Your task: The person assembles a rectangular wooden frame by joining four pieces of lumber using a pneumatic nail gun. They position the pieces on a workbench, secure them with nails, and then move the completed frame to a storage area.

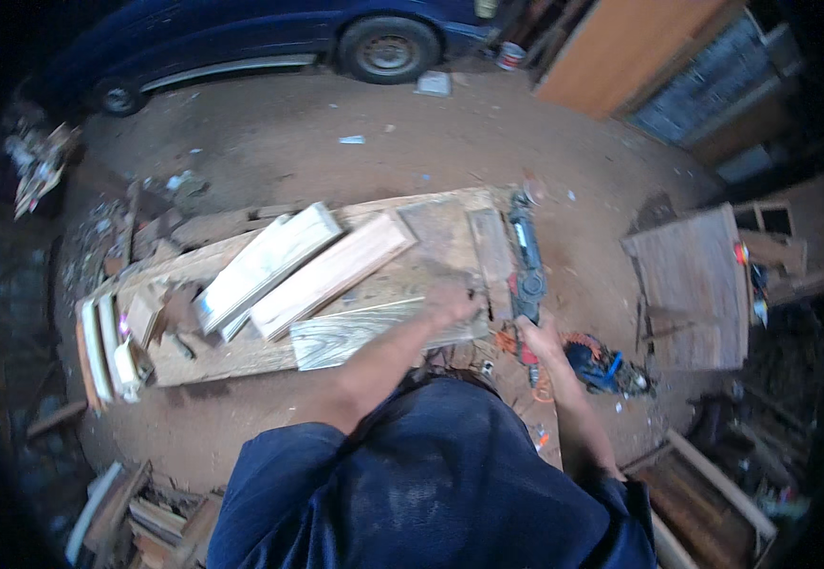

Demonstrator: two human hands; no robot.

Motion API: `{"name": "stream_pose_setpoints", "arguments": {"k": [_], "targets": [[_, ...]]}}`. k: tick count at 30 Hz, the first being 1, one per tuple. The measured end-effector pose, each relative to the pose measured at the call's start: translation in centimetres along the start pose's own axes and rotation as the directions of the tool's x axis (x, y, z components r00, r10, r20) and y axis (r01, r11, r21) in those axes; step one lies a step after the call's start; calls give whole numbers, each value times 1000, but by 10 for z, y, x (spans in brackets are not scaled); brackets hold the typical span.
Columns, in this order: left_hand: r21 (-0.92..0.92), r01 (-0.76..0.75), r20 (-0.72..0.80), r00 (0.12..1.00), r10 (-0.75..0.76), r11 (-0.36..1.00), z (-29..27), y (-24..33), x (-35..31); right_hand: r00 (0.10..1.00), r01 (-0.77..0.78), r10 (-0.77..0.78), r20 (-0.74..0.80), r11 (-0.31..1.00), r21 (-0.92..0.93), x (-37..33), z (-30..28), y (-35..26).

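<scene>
Over the right end of a timber workbench [227,358], two bare hands and a long-bodied power tool [527,258].
From the left, cream strips [106,343] stand near the bench's end, then pale boards [269,261] and a pinkish plank [336,270] lie slantwise, perhaps put there to keep the right end workable. A grey-grained board [364,332] lies along the near edge. The left hand [452,303], its forearm slanting across that board, is low over its right end, maybe steadying it; blur hides how far the fingers are bent and whether they hold anything. The tool is along the bench's right edge; the right hand [538,337], arm nearly straight, looks closed about its near end, probably as a handle.
</scene>
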State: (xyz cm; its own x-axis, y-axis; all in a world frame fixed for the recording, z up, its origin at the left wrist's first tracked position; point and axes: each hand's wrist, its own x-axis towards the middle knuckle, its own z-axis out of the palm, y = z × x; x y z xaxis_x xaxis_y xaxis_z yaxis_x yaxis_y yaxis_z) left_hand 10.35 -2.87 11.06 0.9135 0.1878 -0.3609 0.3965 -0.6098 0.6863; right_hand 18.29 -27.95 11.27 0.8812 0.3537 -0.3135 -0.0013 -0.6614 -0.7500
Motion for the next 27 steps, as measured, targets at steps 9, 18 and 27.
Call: {"name": "stream_pose_setpoints", "arguments": {"k": [9,18,27], "targets": [[-56,-9,-305,952,-9,998,-92,20,-107,921,385,-313,231,812,-439,62,52,-15],[-685,-338,-580,789,-202,646,-146,-68,-181,709,704,-574,409,611,-363,147,158,85],[-929,-362,-346,788,-510,71,-174,-118,-244,418,691,-726,547,644,327,-29,163,-201]]}}
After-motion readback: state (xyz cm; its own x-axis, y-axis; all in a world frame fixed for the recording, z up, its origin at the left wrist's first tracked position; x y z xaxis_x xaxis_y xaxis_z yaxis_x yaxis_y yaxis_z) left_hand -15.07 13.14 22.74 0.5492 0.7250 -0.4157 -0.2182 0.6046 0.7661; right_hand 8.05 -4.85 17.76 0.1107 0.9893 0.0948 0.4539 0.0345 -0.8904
